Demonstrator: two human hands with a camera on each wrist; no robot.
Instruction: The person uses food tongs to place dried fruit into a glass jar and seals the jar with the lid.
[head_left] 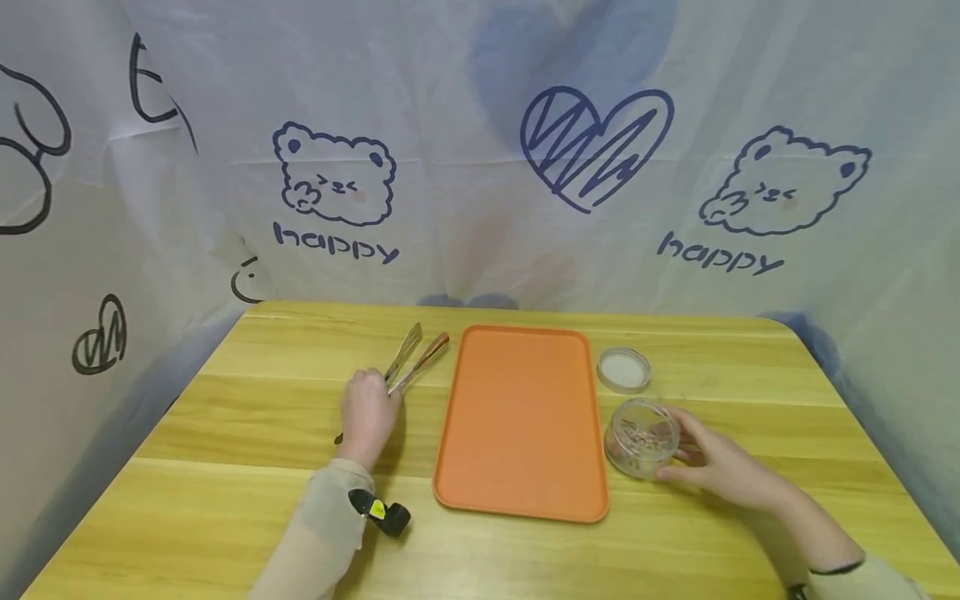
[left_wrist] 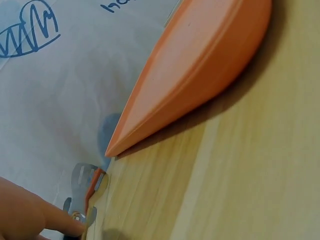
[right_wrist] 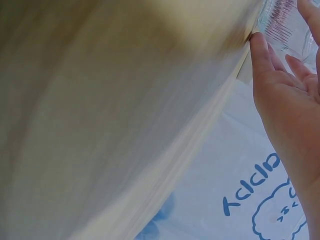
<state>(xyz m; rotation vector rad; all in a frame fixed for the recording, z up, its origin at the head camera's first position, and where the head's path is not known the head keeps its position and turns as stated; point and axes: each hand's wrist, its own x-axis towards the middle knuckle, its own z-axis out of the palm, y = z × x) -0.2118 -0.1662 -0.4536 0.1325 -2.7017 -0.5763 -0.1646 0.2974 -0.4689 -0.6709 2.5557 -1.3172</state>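
In the head view my left hand (head_left: 369, 412) grips metal tongs (head_left: 408, 352) left of the tray, with two arms spread apart and one slotted flat end. A dark handle end shows below the hand. The left wrist view has the slotted end of the tongs (left_wrist: 80, 182) beyond my fingers. My right hand (head_left: 723, 467) holds a clear glass jar (head_left: 642, 442) from its right side, thumb toward the front and fingers behind. Small brownish bits lie inside the jar. In the right wrist view, fingertips of my right hand (right_wrist: 285, 85) meet the jar's ribbed glass (right_wrist: 282, 22).
Between the hands an orange tray (head_left: 525, 425) lies on the wooden table (head_left: 225, 467). A round clear lid (head_left: 624, 369) rests behind the jar, close to the tray's right edge. White cloth (head_left: 465, 225) with drawings hangs behind the table.
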